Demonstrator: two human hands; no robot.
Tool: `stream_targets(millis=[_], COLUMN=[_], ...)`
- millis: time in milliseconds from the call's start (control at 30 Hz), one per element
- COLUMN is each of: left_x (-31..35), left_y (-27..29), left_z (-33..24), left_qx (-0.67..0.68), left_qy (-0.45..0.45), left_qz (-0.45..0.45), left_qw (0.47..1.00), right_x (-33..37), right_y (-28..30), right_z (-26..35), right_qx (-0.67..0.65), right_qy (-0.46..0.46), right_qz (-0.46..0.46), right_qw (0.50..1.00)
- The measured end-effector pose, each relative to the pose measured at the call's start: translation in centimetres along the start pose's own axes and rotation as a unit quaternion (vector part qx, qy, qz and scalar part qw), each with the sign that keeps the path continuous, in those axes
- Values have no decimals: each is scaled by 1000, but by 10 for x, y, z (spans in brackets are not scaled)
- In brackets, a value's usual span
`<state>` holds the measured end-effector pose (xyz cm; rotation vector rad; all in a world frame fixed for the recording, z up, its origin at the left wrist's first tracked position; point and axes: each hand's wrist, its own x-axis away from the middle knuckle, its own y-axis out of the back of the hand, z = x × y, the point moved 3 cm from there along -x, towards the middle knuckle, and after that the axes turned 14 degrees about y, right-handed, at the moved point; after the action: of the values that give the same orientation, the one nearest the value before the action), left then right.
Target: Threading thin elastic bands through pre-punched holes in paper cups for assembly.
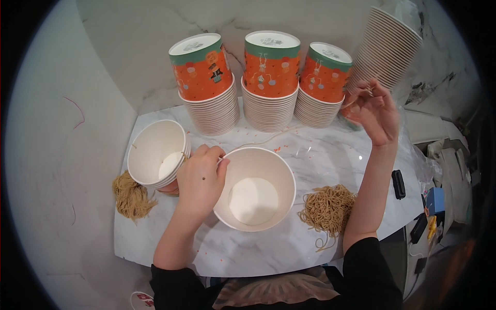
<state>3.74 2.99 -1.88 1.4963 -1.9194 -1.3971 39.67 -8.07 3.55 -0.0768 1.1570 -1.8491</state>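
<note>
A white-walled paper bucket [254,219] stands open side up in front of me. My left hand [202,173] is closed at its left rim, thumb and forefinger pinching the edge. From there a thin pale cord [266,140] runs across the table toward the far right. My right hand [376,111] is raised at the right, thumb and forefinger pinched together on what looks like the cord's end; the other fingers are loosely curled. Left of my left hand, several nested paper buckets [155,150] lean tilted, with bits of cord at the rim.
A tan cord pile [328,209] lies right of the bucket; a tan cord bundle [133,196] lies at the left edge. Behind rise stacks of orange and green paper buckets [206,77], [272,67], [325,75]. A tall nested stack [387,49] leans at the back right, above a black object [398,184].
</note>
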Motion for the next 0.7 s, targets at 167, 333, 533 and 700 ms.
stream_targets(millis=[167, 333, 533, 700], left_x=[-1, 4, 24, 28], left_y=[4, 12, 24, 15], left_z=[-1, -15, -40, -35], left_qx=[-34, 73, 344, 429], left_qy=[32, -22, -104, -39], left_qz=[-44, -70, 114, 277], left_qw=[998, 995, 926, 859], right_x=[27, 68, 89, 91], right_y=[-38, -82, -99, -94], right_z=[-18, -48, -66, -72], right_qx=[203, 285, 403, 401], right_qy=[-88, -200, -211, -132], right_qz=[265, 351, 410, 410], right_qw=[939, 869, 790, 809])
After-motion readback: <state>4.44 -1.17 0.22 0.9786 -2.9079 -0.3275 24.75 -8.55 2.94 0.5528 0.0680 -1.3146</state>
